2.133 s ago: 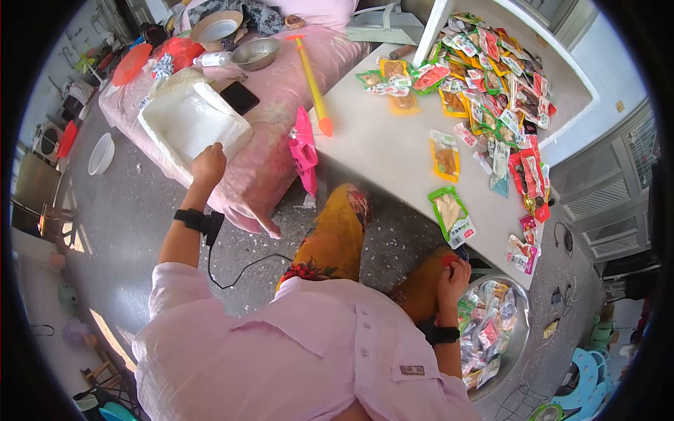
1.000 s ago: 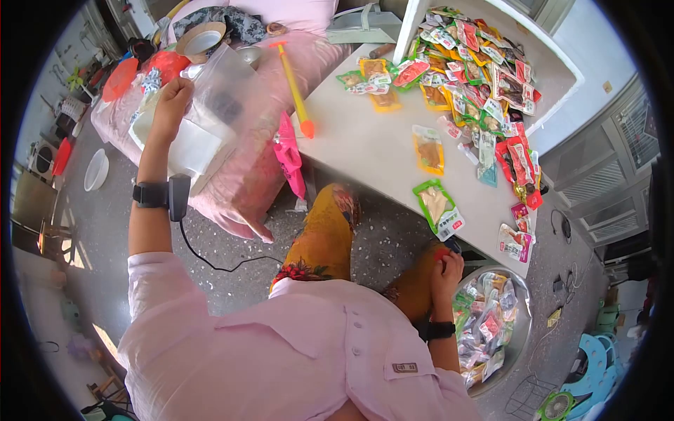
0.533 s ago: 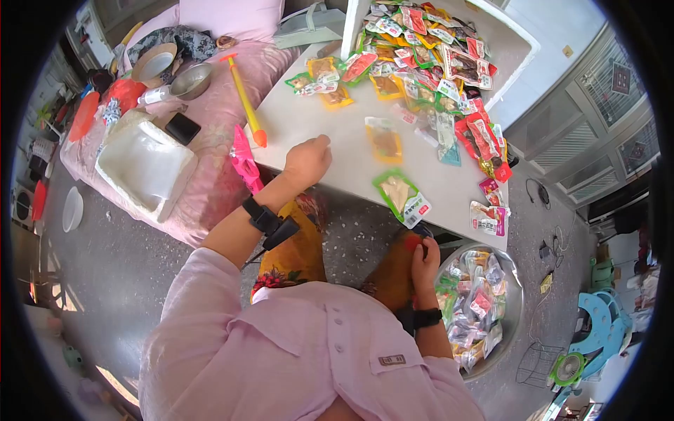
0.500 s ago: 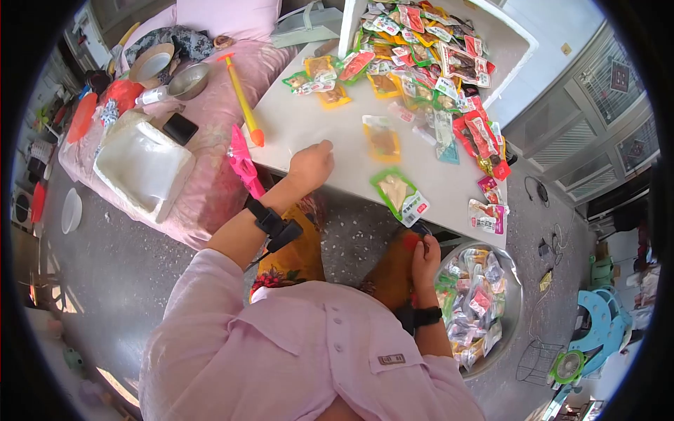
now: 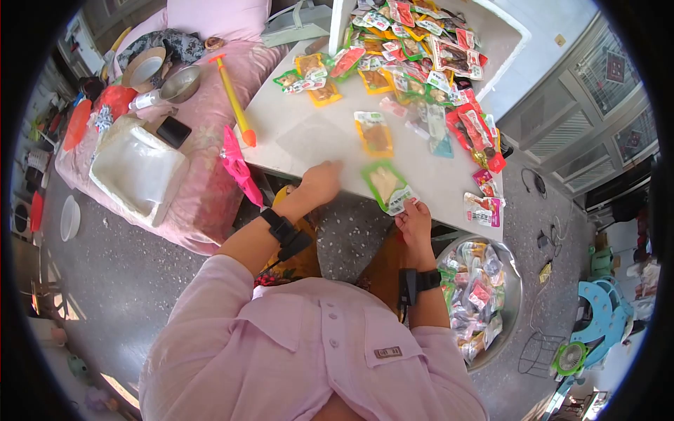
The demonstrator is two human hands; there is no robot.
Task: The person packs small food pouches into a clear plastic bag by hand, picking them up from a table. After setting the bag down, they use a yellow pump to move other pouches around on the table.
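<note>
- Left side: one white tub (image 5: 70, 218) on the floor, then one white foam tray (image 5: 126, 175) and one black phone (image 5: 173, 132) on the pink bed (image 5: 203, 165).
- Upper left of center: one yellow stick (image 5: 232, 98) with orange ends, plus one pink bag (image 5: 240, 168) below it.
- Center: left hand (image 5: 319, 184) at the table (image 5: 281, 144) edge. Fingers are blurry, so can't tell if they're gripping anything.
- Just right of center: one yellow-edged packet (image 5: 374, 133) flat on the table, and below it one green-edged packet (image 5: 382, 182), pale food showing through, white label at its lower corner.
- Right hand (image 5: 415, 226) has thumb and fingers pinching that corner, right by the table edge.
- Upper right: one foam box (image 5: 507, 49), loads of colorful packets (image 5: 421, 49) heaped in it and spilling out, too many to count.
- Lower right: one metal basin (image 5: 514, 302), mixed packets inside.
</note>
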